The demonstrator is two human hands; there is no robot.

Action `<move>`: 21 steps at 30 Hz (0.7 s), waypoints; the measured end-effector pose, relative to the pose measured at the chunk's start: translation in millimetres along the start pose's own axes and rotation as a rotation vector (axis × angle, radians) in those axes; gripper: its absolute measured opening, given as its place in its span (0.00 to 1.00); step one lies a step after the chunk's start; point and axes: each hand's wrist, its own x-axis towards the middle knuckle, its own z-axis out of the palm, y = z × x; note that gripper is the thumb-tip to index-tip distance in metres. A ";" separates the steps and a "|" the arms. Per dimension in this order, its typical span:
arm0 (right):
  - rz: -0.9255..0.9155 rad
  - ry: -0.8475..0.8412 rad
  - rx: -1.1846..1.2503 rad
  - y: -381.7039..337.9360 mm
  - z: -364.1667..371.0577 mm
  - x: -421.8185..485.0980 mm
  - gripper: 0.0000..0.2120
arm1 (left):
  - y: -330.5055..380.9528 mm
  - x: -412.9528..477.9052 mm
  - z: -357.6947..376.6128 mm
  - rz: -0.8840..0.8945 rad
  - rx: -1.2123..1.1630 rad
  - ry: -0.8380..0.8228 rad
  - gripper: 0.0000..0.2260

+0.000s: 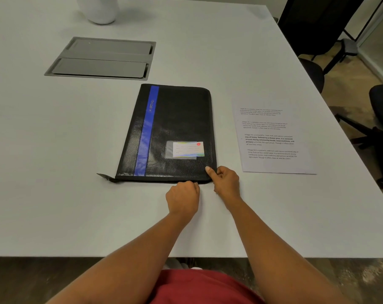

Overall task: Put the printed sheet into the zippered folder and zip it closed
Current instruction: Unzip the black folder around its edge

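I look down from a head-worn camera at a pale grey tabletop [54, 150]. A black zippered folder [181, 119] lies flat and shut near the middle, with a blue stripe [147, 132] running along its left side and a small card in a clear pocket [185, 149] near its lower right corner. A short zipper tail [106, 177] sticks out past the folder's near left corner.

Both hands are at the folder's near right corner. The left hand [182, 199] is curled into a loose fist against the near edge, its fingers pinched together right at the zipper line; whatever they pinch is too small for me to make out, so I cannot tell if they hold the pull. The right hand [226, 182] wraps the corner itself, thumb pressed on top of the cover and the fingers curled down around the edge, gripping the folder.

The printed sheet [271, 137] lies flat on the tabletop to the right of the folder, apart from it and untouched, with four short blocks of text facing up. It is not inside the folder.

Farther back on the left, a grey metal hatch [102, 59] with two lids is set into the tabletop. Behind that stands the base of a white rounded object [101, 9], cut off by the top edge. Black office chairs [379, 128] stand on the floor beyond the tabletop's right edge. A red garment [203, 288] shows at the bottom of the view.
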 end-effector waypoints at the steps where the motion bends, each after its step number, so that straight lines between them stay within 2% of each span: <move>1: -0.034 0.012 0.011 1.5 -1.6 -1.6 0.18 | -0.1 -0.3 -0.2 0.002 0.003 -0.001 0.19; 4: -0.133 0.012 0.006 5.5 -7.0 -6.4 0.12 | 0.0 -0.3 -1.3 0.006 0.005 -0.007 0.19; 6: -0.143 -0.018 -0.022 6.1 -7.5 -7.6 0.15 | 0.3 -0.3 -1.3 0.010 0.003 -0.008 0.19; 8: -0.096 -0.037 -0.069 3.0 -5.8 -5.6 0.15 | 0.2 -1.1 -2.0 0.017 0.006 -0.004 0.19; 12: -0.006 -0.097 -0.223 -5.5 -5.7 1.8 0.23 | -2.0 -2.6 -1.0 0.032 0.010 0.004 0.19; 21: 0.103 -0.059 -0.106 -11.0 -2.1 3.0 0.22 | -8.4 -4.4 -3.2 0.024 0.019 -0.011 0.18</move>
